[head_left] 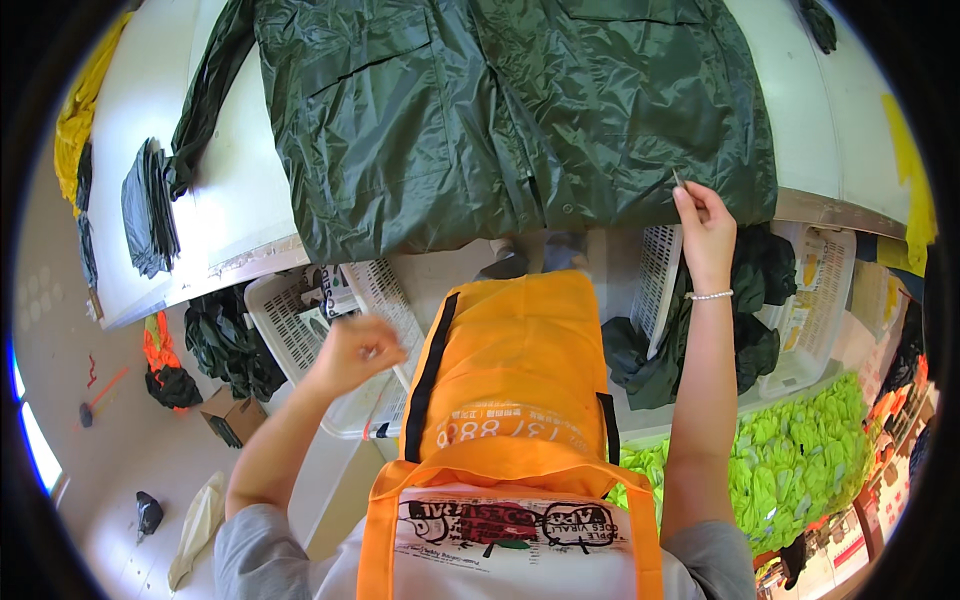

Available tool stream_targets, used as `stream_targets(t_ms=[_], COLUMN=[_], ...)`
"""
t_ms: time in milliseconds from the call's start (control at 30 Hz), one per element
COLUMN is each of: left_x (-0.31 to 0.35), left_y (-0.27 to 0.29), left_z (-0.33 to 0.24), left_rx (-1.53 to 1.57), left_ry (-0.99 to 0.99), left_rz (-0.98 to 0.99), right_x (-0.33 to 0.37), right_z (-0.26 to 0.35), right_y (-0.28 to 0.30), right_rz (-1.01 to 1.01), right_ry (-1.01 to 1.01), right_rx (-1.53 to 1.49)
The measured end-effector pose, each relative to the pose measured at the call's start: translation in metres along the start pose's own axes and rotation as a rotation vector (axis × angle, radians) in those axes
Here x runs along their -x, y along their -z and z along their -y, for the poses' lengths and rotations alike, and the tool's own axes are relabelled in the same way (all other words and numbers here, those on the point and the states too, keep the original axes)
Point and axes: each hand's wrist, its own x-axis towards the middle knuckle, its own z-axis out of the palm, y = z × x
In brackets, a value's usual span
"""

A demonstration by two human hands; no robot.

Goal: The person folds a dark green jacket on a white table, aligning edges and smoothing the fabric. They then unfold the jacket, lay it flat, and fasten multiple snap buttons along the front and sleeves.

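A dark green shiny jacket [400, 130] lies spread on the white table [230, 215], its hem hanging at the near edge. Over the jacket's lower right part, my right hand [705, 215] is closed in a pinch on a small pointed metal tool [677, 178]; the kind of tool is mostly hidden by the fingers. My left hand [360, 345] is raised off the table, left of the orange apron [515, 350] I wear. Its fingers are curled in and slightly blurred, so whatever they may hold does not show.
A stack of folded dark pieces [150, 210] lies at the table's left. Below the edge stand white plastic baskets [285, 310], [815, 300] with dark green garments. Bright yellow-green garments [800, 460] are heaped at the right. A cardboard box [232, 415] sits on the floor at left.
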Motion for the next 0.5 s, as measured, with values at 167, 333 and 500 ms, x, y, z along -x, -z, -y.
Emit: stream_targets(t_ms=[167,333,500], left_x=[0.184,0.206,0.191], left_y=[-0.055,-0.133,-0.18], left_z=[0.177,0.182,0.207], left_rx=[-0.319,-0.371,-0.259], left_ry=[0.764,0.906,1.297], left_rz=[0.201,0.467,0.14], right_x=[-0.025,-0.105,-0.271], right_z=[-0.017,-0.012,-0.088], right_y=[0.047,0.098,0.185], right_rz=[-0.055,-0.123,-0.315], right_ry=[-0.095,-0.057,0.021], right_rx=[0.024,0.046,0.291])
